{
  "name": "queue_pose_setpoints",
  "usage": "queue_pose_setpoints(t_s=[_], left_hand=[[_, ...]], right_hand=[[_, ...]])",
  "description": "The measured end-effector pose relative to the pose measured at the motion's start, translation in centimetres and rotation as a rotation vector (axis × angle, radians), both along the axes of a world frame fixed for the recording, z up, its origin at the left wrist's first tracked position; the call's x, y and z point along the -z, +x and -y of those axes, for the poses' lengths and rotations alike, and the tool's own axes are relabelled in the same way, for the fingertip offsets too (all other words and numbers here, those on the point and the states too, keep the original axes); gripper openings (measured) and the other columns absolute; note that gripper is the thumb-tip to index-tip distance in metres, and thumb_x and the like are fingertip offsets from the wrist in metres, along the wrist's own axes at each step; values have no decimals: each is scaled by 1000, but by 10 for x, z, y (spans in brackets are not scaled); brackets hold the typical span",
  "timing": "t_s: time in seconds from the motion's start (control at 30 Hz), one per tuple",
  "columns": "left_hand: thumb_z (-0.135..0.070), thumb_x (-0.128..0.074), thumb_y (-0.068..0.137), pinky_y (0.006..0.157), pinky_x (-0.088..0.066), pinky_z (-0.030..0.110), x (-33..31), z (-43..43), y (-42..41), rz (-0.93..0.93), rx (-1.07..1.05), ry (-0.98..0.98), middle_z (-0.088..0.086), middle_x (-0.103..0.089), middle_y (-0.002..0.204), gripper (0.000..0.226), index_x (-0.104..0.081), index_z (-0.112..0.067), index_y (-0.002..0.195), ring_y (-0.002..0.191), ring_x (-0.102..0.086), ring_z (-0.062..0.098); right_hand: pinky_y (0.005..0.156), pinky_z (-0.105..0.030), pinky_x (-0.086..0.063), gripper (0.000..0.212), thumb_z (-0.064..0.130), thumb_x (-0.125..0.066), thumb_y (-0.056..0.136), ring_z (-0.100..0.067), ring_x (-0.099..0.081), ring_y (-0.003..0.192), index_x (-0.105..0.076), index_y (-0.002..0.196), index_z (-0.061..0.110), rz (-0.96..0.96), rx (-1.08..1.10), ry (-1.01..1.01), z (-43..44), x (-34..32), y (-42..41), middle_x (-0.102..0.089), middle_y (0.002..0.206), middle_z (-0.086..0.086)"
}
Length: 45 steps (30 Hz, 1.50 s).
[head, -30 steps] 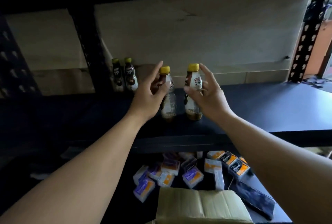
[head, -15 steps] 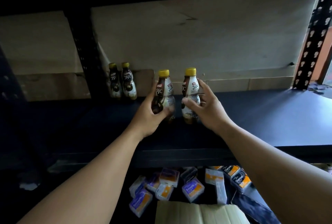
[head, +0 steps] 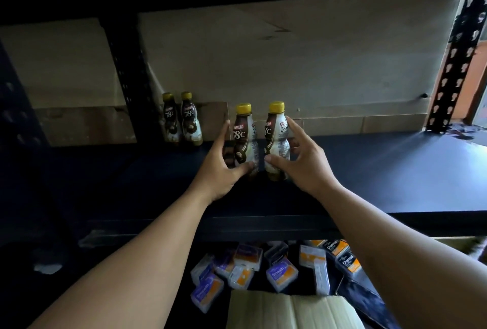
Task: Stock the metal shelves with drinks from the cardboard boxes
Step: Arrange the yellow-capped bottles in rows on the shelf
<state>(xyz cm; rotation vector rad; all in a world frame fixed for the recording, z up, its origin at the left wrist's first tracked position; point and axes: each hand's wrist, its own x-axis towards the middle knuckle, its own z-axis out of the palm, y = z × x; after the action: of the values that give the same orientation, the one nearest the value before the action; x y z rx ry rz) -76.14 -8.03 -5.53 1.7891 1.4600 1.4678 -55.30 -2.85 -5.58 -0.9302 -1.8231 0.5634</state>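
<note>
Left hand [head: 221, 167] gripped the left yellow-capped brown plastic bottle [head: 243, 138], right hand [head: 303, 162] the right bottle [head: 276, 138], on the black metal shelf [head: 369, 170]; jerky release could topple both, standing close.

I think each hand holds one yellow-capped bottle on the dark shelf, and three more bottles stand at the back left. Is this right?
Almost. The head view shows two back bottles, not three. The rest holds: the left hand grips the left bottle, the right hand the right bottle, both yellow-capped, on the dark shelf.
</note>
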Motion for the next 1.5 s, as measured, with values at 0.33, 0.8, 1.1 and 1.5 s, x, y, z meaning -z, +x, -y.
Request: queue_pose_setpoints(t_s=[0.33,0.8,1.1,1.5], left_hand=[[-17,-81,85,91,-37,0,1,-1,0,-22,12,1,-33,-53,130,99,-18,-37,160,116,-50,-21],[-24,-81,84,85,-39,1,1,0,-2,-68,-38,-2,-21,-61,125,109,-5,-53,157,109,-55,-15],[-22,-82,84,96,-35,2,1,0,-2,-81,-21,15,-39,-49,131,111,-5,-46,159,120,-48,-19],[-19,-83,84,88,-34,-6,1,1,-2,-81,-37,-5,-52,-49,117,113,-3,-44,160,113,-49,-26]], right_hand=[[89,-26,-53,104,27,-78,91,-1,-68,101,-4,160,48,54,-70,-49,-2,2,-1,-68,97,34],[80,-17,-47,109,32,-79,89,-2,-66,101,4,158,52,154,-79,-26,-3,2,-2,-67,121,18],[91,-35,-52,107,32,-77,88,-15,-65,108,2,156,55,152,-76,0,-5,4,-4,-62,139,8],[100,-40,-51,109,28,-78,89,-16,-61,121,3,157,54,143,-81,-17,-3,3,-3,-58,145,5]])
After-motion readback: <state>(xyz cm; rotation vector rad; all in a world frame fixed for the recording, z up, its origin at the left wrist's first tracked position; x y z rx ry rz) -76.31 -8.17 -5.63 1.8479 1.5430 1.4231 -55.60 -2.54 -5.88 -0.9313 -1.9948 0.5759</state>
